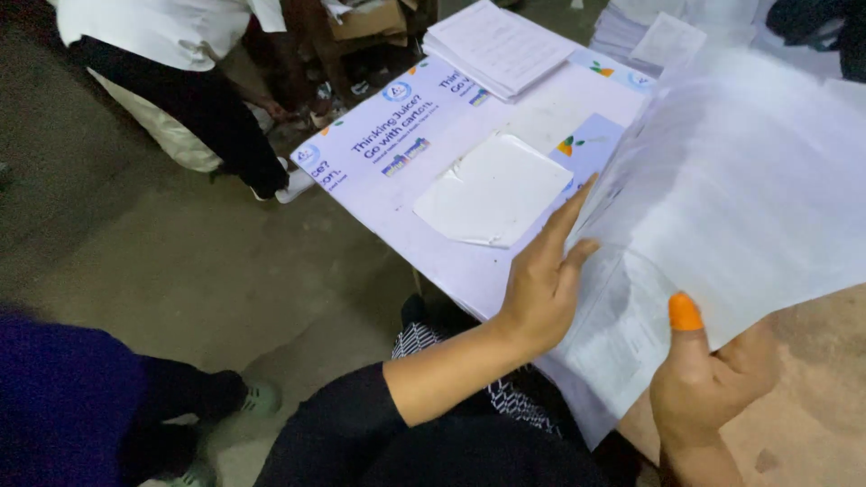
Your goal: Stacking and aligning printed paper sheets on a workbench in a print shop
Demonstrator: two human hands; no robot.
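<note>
A large bundle of thin white printed paper sheets (749,189) is held up over the right part of the table (397,194), which is covered with pale lilac printed sheeting. The left hand (541,284) is laid flat against the bundle's left edge, its fingers (570,216) stretched out and close together, pressed on the paper rather than curled round it. The right hand (708,379) grips the bundle from below at its lower edge; the thumb, capped with an orange rubber fingertip cover (684,313), is pressed onto the top sheet, and the other fingers are hidden behind the paper. A single white sheet with a torn, wrinkled surface (494,191) lies flat on the table just left of the bundle. A neat stack of white paper sheets (498,47) rests at the table's far end. A person in a white shirt and dark trousers (180,63) stands beyond the table on the grey concrete floor (180,261).
</note>
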